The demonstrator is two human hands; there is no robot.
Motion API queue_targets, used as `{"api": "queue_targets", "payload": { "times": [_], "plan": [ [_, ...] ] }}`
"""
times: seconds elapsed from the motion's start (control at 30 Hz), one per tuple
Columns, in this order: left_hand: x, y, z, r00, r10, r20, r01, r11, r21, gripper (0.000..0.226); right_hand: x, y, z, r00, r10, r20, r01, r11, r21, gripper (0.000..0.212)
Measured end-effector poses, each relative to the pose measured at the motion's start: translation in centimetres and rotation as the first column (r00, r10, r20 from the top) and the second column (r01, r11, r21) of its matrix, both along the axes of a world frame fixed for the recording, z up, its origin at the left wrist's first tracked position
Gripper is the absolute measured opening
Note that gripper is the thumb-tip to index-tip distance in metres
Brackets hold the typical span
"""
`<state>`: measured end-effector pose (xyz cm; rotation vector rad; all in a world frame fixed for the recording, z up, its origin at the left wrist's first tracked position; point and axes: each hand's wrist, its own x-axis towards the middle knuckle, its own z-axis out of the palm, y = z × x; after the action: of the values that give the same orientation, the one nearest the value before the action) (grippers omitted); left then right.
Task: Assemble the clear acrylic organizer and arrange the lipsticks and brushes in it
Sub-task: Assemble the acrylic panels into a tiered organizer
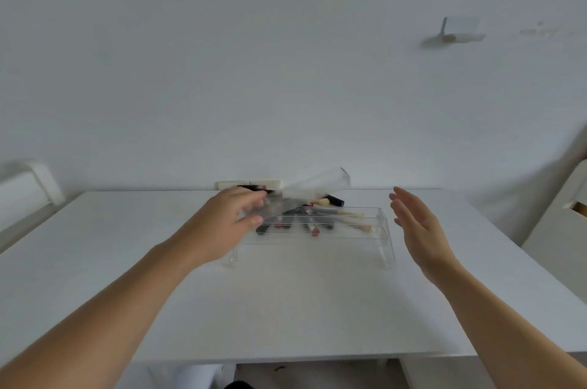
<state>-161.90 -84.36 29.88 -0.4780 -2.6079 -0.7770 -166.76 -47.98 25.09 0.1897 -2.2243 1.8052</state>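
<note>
Our left hand (227, 223) pinches a blurred clear flat panel (313, 187) tilted over the see-through rectangular tray (381, 230) of lipsticks (314, 231) and brushes (346, 214) on the smooth white worktop (286, 309); right hand (419, 230) spread, holding nothing

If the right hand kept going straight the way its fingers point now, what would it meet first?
Probably nothing soon: the open right hand points up and away, beside the right end of the clear tray. The way looks free as far as the wall, though depth is unclear.

Clear tray (382, 231), lipsticks (279, 225), brushes (346, 217) seemingly inside
</note>
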Motion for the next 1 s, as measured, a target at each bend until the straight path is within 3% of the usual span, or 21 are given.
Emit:
{"api": "queue_targets", "payload": {
  "times": [0.1, 0.2, 0.3, 0.4, 0.77, 1.0],
  "plan": [
    [-0.4, 3.6, -0.7, 0.993, -0.11, 0.032, 0.111, 0.992, -0.062, 0.046, 0.7, 0.5, 0.9, 0.996, 0.041, -0.075, -0.035, 0.996, 0.08, 0.033],
    [-1.1, 4.8, -2.1, 0.988, -0.149, 0.048, 0.155, 0.977, -0.145, 0.047, 1.4, 0.9, 0.7, 0.991, 0.095, -0.092, -0.067, 0.961, 0.269, 0.03],
    [-1.5, 4.9, -3.4, 0.981, -0.177, 0.072, 0.188, 0.965, -0.183, 0.047, 1.8, 1.3, -0.3, 0.973, 0.146, -0.179, -0.027, 0.843, 0.538, 0.047],
    [-1.6, 5.2, -4.3, 0.978, -0.191, 0.082, 0.202, 0.964, -0.175, 0.048, 1.7, 1.6, -1.7, 0.965, 0.176, -0.196, -0.002, 0.748, 0.663, 0.059],
    [-1.7, 5.5, -5.7, 0.976, -0.217, 0.01, 0.213, 0.948, -0.235, 0.049, 1.1, 2.1, -4.1, 0.969, 0.161, -0.188, -0.001, 0.762, 0.647, 0.052],
    [-2.2, 5.7, -5.6, 0.962, -0.248, -0.117, 0.197, 0.922, -0.333, 0.05, 0.9, 2.2, -4.7, 0.967, 0.16, -0.201, 0.017, 0.74, 0.672, 0.046]
  ]
}}
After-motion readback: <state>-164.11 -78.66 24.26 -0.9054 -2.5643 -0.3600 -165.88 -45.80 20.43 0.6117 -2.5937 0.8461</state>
